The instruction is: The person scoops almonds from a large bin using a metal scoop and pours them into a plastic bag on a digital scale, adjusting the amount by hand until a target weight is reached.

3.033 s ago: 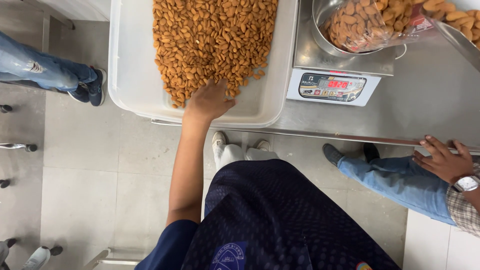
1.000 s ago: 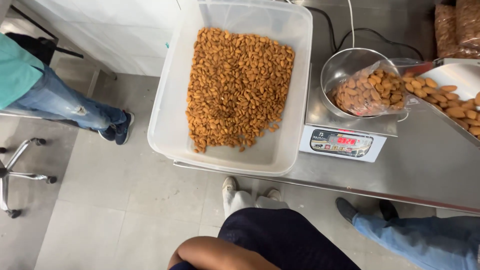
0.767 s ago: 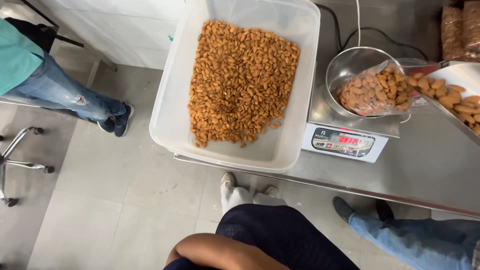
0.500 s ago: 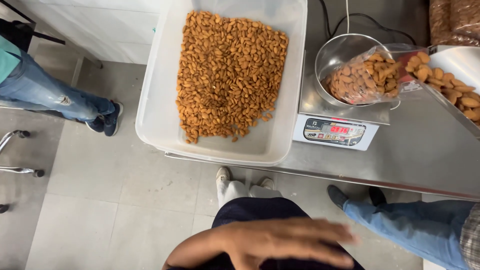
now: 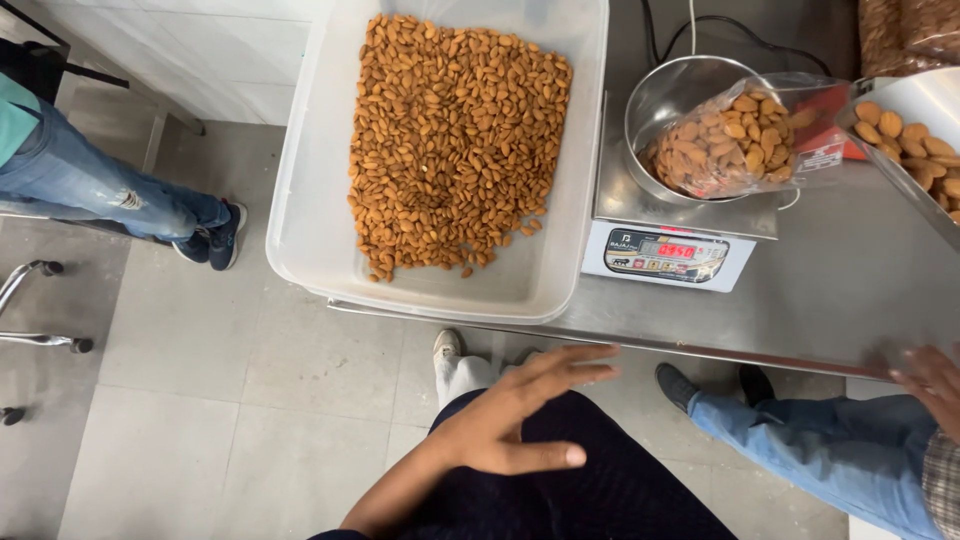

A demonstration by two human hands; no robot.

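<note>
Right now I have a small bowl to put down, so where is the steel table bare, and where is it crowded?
Bare steel table lies right of the scale, bordered by the near edge and the tray of almonds above. Inside the plastic tub, a bare strip runs left of the almond heap and along the near wall. The scale's top is crowded: bowl and filled bag.

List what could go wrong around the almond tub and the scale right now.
The tub overhangs the table edge; a push from the open left hand might tip the almonds to the floor. The bag lies tilted in the bowl on the scale and could spill.
</note>
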